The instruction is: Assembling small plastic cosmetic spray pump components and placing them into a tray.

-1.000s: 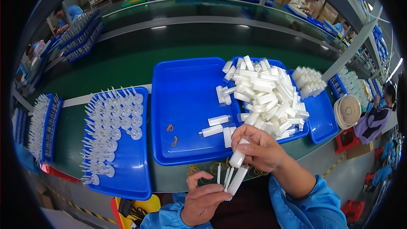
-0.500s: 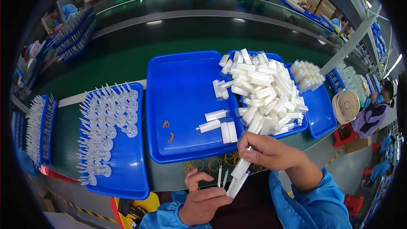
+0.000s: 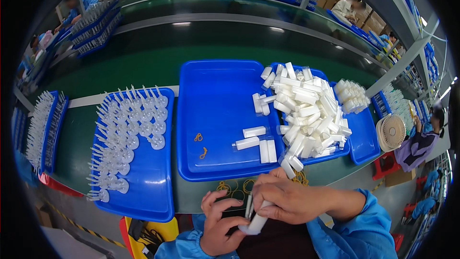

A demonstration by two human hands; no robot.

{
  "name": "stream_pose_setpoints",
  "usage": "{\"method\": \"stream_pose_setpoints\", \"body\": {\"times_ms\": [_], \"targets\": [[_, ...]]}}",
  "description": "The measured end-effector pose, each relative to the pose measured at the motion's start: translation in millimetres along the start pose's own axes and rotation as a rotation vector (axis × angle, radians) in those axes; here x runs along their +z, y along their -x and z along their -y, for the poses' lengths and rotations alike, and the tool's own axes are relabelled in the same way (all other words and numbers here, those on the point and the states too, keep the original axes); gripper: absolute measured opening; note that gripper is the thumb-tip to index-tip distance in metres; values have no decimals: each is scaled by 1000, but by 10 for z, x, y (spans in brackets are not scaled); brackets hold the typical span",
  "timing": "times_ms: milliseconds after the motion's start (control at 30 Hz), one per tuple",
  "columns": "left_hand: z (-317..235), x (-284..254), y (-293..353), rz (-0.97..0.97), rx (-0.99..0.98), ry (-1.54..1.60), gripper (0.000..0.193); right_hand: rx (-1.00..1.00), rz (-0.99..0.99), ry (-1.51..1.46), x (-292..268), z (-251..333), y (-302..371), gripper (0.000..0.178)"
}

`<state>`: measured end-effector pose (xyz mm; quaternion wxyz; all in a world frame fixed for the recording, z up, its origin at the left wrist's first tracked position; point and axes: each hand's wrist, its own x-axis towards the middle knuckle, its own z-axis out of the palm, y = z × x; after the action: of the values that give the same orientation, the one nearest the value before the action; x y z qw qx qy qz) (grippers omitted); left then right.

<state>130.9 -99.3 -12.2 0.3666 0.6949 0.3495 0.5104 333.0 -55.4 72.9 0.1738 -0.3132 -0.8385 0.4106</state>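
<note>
My right hand (image 3: 282, 199) grips a white plastic tube (image 3: 255, 222) at the near table edge, below the middle blue tray (image 3: 211, 86). My left hand (image 3: 221, 220) sits just left of it, fingers curled around thin clear sticks (image 3: 249, 206) that touch the tube. Both sleeves are blue. A heap of white tubes (image 3: 306, 108) fills the right blue tray (image 3: 362, 144), and a few loose tubes (image 3: 256, 139) lie on the middle tray.
A left blue tray (image 3: 148, 182) holds several rows of clear round-based parts (image 3: 127, 129). Yellow rubber bands (image 3: 235, 187) lie on the green table edge. A small fan (image 3: 392, 132) stands at right. Other people in blue work around a green conveyor (image 3: 143, 43).
My right hand has carried the white tube down from the tray's front edge toward my lap, meeting my left hand with the sticks.
</note>
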Motion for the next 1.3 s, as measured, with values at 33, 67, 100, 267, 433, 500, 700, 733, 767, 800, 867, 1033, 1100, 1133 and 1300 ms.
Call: {"method": "stream_pose_setpoints", "body": {"times_ms": [33,67,100,267,433,500,700,733,767,800,867,1033,1100,1133,1300], "targets": [[19,-38,-23,10,0,-13,12,-15,-12,48,-34,-2,-45,20],[38,-71,-47,20,0,-26,11,74,-40,-14,-84,-17,-119,23],[68,-101,-71,-11,-2,-39,13,161,-69,-77,-151,-53,-227,26],[48,-124,-134,-170,-76,89,11,156,-107,675,-206,-682,-562,28],[-53,-187,-113,-94,-84,-10,13,246,0,832,-33,-807,-681,34],[-40,-199,-108,-34,-67,-16,15,298,-110,500,-64,-753,-665,37],[6,-123,-116,87,-81,-21,24,428,-242,-901,-187,-410,-465,47],[7,-97,-126,90,-77,-21,24,429,-241,-960,-188,-395,-439,49],[9,-79,-135,93,-74,-21,25,429,-239,-1019,-191,-386,-417,51],[8,-64,-146,100,-70,-21,24,429,-238,-1078,-192,-384,-393,53],[7,-39,-169,112,-63,-22,24,440,-257,-1118,-186,-416,-338,54],[11,-9,-199,118,-50,2,23,460,-279,-1259,-192,-411,-269,35],[9,-7,-206,121,-55,8,22,423,-274,-1300,-175,-481,-237,28],[10,-8,-209,122,-58,15,22,422,-275,-1289,-184,-480,-229,25],[15,-9,-211,155,-74,41,23,383,-243,-1223,-227,-498,-190,19]]}}
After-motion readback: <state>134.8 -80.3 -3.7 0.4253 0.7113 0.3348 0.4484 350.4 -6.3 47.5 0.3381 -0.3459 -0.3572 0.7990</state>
